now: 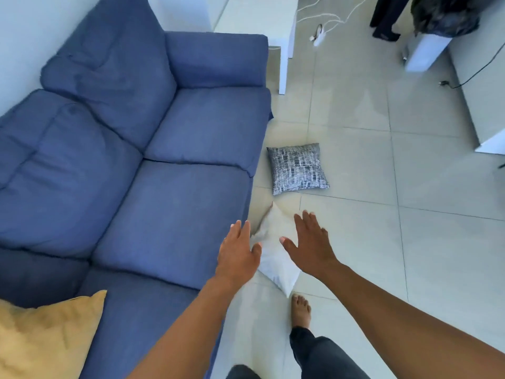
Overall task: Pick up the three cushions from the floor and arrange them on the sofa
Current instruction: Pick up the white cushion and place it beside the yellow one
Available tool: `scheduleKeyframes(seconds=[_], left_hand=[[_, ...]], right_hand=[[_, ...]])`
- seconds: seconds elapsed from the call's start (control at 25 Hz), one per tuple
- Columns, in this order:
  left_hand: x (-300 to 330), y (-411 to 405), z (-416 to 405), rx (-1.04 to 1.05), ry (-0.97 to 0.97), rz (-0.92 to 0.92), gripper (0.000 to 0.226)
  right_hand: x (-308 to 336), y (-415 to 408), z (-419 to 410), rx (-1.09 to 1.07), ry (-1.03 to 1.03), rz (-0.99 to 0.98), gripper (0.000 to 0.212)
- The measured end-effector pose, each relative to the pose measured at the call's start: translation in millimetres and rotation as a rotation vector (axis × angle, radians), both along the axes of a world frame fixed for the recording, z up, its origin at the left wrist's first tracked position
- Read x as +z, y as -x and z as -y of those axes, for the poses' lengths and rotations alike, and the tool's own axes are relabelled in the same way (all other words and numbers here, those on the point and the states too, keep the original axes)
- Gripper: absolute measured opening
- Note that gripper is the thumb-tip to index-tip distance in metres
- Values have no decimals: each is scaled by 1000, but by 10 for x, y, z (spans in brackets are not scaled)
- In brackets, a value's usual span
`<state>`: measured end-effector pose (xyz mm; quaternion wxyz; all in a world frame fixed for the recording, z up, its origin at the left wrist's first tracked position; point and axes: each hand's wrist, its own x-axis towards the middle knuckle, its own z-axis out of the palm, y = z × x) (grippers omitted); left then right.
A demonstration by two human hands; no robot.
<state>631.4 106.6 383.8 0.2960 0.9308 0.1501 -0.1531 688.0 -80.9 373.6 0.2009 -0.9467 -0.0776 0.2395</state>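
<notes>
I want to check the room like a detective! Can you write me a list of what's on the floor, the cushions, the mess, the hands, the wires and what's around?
Surface: tiled floor, sofa.
Job's things: yellow cushion on sofa; white cushion and patterned cushion on floor.
Clutter: nothing seen.
Grips: left hand and right hand open above white cushion, holding nothing.
Cables: white cables, black cable on floor.
Surroundings: white table, bare foot.

Single head-worn view, angled steeply down and forward over blue sofa (142, 165) and tiled floor (382, 214), standing height.
</notes>
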Motion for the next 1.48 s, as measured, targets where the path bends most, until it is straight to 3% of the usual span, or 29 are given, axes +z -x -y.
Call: scheduleKeyframes(seconds=[0.24,0.48,0.68,0.88,1.16,1.32,1.48], left_hand=[[-349,-751,353,-51,-13,-95,69],[-1249,-1317,300,-119,-10,-220,69],[-2444,-1744,213,-104,-10,-335,68],[-4084,-1945,211,-54,-22,-435,64],[-5984,-2270,94,81,-50,-459,65],[-6472,-2330,58,272,111,-552,76],[-6299,-2287,199,342,259,-582,66]], right_hand=[[-439,-519,474,-109,-13,-84,78],[-1236,-856,581,-319,-69,-169,78],[-2527,-1033,538,-553,-150,-310,84],[-4256,-997,442,-687,-145,-447,92],[-6046,-963,445,-965,-189,-499,94],[-6468,-1007,432,-1321,-357,-540,123],[-6228,-1137,452,-1347,-478,-553,96]])
